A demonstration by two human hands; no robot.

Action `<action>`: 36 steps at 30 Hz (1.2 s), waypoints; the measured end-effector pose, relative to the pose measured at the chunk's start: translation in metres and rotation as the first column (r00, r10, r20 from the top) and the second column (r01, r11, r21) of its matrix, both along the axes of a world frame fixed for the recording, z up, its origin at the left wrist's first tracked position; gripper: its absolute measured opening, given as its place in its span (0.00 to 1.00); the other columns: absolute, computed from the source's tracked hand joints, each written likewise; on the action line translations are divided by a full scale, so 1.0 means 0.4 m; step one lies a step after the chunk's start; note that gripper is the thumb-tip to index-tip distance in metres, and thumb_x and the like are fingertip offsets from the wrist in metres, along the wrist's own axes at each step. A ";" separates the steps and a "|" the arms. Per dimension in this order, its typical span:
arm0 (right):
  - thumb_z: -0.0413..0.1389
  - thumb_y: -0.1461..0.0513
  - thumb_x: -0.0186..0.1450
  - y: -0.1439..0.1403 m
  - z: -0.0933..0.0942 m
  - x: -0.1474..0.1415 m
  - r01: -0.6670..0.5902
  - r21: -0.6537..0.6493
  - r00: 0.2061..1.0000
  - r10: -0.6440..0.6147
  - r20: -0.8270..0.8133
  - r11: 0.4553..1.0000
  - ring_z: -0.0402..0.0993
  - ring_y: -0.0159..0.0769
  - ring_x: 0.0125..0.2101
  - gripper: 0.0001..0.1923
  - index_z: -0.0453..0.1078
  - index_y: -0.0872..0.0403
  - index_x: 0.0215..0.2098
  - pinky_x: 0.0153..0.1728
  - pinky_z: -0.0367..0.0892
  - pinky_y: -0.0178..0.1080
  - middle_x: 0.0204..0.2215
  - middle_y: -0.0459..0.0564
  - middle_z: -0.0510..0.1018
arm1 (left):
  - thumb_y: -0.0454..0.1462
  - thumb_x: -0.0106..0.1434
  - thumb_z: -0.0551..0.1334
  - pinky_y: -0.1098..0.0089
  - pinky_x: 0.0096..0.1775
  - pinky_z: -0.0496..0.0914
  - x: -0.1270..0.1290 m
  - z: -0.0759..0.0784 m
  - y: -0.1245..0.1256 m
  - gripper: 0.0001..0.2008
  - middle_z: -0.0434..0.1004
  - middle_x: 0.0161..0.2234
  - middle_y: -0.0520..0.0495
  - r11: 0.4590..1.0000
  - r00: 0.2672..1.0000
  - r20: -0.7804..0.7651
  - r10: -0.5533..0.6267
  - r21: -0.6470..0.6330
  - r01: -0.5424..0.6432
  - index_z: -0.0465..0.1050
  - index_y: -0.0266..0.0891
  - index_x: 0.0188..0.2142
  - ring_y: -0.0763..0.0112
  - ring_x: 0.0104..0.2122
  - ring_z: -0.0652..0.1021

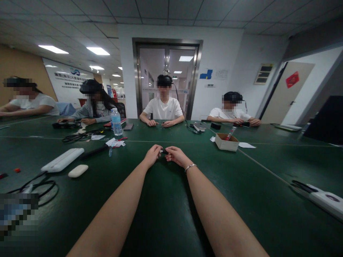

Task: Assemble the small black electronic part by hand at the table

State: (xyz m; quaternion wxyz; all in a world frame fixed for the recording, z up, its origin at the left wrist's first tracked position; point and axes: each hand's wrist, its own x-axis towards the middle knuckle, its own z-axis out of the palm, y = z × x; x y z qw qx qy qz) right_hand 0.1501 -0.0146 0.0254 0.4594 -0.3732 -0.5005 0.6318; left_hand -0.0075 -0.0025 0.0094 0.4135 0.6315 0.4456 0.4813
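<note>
Over the green table (166, 200), my left hand (153, 155) and my right hand (177, 156) meet at their fingertips. Between them is a small black object with a shiny silver end (164, 151), too small to name for certain. The fingers of my left hand pinch its silver end. Thumb and fingers of my right hand close on the black end. A silver bracelet (190, 167) circles my right wrist.
To the left lie a white power bank (63, 160), a white oval case (78, 171) and black cables (49, 191). Farther off stand a water bottle (116, 122) and a small open box (227, 143). A white power strip (325, 200) lies right. Several people sit around the table.
</note>
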 end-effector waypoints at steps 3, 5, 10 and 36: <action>0.54 0.67 0.63 0.004 -0.003 0.000 0.004 -0.003 1.000 -0.004 -0.001 1.000 0.69 0.29 0.16 0.02 0.64 0.59 0.32 0.19 0.69 0.31 0.15 0.46 0.70 | 0.36 0.57 0.53 0.77 0.22 0.58 0.000 0.001 -0.001 0.09 0.63 0.20 0.55 1.000 1.000 -0.010 0.005 0.015 -0.005 0.67 0.37 0.36 0.78 0.19 0.64; 0.54 0.67 0.63 0.006 -0.004 0.000 0.006 -0.002 1.000 -0.006 -0.007 1.000 0.69 0.29 0.16 0.03 0.64 0.59 0.32 0.19 0.69 0.31 0.15 0.45 0.69 | 0.35 0.56 0.54 0.77 0.22 0.58 0.001 0.002 -0.001 0.09 0.65 0.22 0.54 1.000 1.000 -0.009 0.023 -0.001 -0.023 0.68 0.38 0.36 0.79 0.19 0.65; 0.56 0.66 0.62 0.004 -0.003 0.000 0.005 0.001 1.000 -0.005 -0.005 1.000 0.69 0.29 0.16 0.04 0.64 0.59 0.32 0.19 0.69 0.31 0.15 0.44 0.69 | 0.37 0.58 0.52 0.77 0.22 0.58 0.003 0.004 -0.003 0.09 0.63 0.20 0.54 1.000 1.000 -0.016 0.003 0.005 -0.003 0.67 0.37 0.36 0.78 0.19 0.64; 0.49 0.58 0.67 0.008 0.002 -0.001 0.053 0.003 0.980 -0.053 0.192 0.999 0.62 0.27 0.09 0.11 0.62 0.59 0.33 0.09 0.62 0.27 0.13 0.47 0.71 | 0.36 0.44 0.65 0.72 0.29 0.64 -0.021 0.003 0.004 0.12 0.73 0.25 0.50 0.994 0.998 0.004 -0.067 0.089 0.066 0.70 0.35 0.30 0.74 0.24 0.71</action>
